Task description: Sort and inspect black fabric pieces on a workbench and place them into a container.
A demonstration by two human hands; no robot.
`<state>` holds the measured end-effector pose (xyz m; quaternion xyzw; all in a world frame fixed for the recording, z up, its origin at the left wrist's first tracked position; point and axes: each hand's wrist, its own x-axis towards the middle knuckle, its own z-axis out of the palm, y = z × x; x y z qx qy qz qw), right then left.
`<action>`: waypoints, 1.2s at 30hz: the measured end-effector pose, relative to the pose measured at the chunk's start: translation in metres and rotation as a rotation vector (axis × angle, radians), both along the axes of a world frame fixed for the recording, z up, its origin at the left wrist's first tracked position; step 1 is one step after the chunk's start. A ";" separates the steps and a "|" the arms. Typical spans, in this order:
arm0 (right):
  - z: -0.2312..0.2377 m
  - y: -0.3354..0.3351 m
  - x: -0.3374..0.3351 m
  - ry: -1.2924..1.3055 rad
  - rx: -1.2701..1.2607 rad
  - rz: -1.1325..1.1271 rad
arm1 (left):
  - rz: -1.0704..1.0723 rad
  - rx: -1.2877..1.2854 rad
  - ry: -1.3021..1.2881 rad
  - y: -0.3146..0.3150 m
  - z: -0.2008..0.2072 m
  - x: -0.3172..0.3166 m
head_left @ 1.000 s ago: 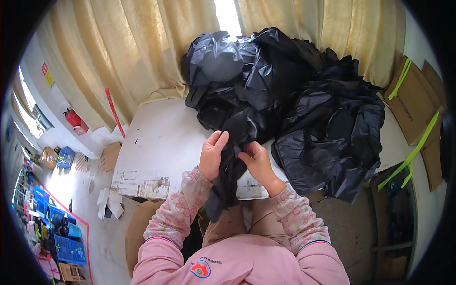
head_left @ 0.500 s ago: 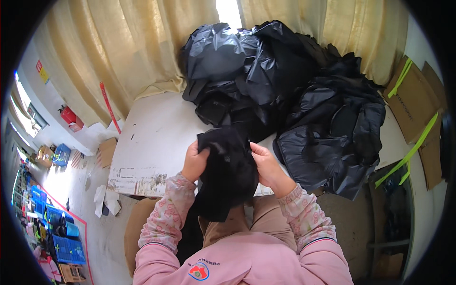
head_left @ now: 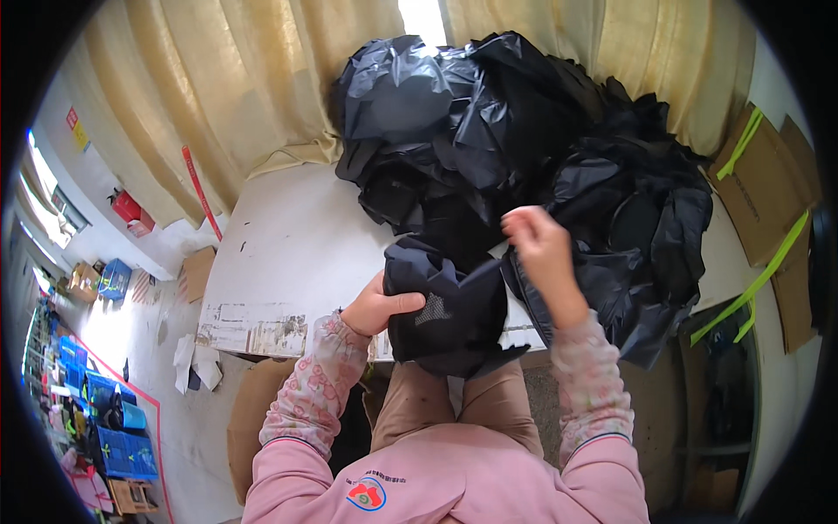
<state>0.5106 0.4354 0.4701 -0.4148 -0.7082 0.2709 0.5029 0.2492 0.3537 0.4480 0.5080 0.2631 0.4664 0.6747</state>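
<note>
My left hand (head_left: 381, 306) is closed on the left side of a black fabric piece (head_left: 458, 306), its thumb lying across the front. The piece looks soft and pouch-like, with a small grey mesh patch beside the thumb. It hangs over my lap at the table's near edge. My right hand (head_left: 541, 249) is raised apart from it, up and to the right, in front of the heaped black bags. Its fingers are curled together and slightly blurred; whether anything small is in them is hidden.
Big black plastic bags (head_left: 489, 113) are piled on the worn white table (head_left: 279, 236), more black plastic (head_left: 628, 227) spreading to the right. Cream curtains (head_left: 244, 87) hang behind. Flattened cardboard (head_left: 759, 192) with yellow-green straps leans at right. Blue crates (head_left: 127, 454) stand on the floor at left.
My right hand has let go of the fabric's right edge and moved up and away. The fabric has turned and shifted slightly right in my left hand, bringing the mesh patch into view.
</note>
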 end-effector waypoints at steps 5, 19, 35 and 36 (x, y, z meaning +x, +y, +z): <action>0.055 -0.075 -0.039 -0.326 0.517 0.209 | 0.121 -0.005 -0.026 -0.005 0.010 0.019; 0.037 -0.060 -0.037 -0.307 0.470 0.344 | 0.496 0.138 -0.184 0.009 0.024 -0.034; 0.084 -0.005 -0.072 0.433 -0.215 0.382 | 0.311 0.185 0.398 -0.065 -0.204 0.000; 0.083 -0.012 -0.071 0.485 -0.295 0.415 | 0.373 -0.098 -0.146 -0.054 -0.169 0.007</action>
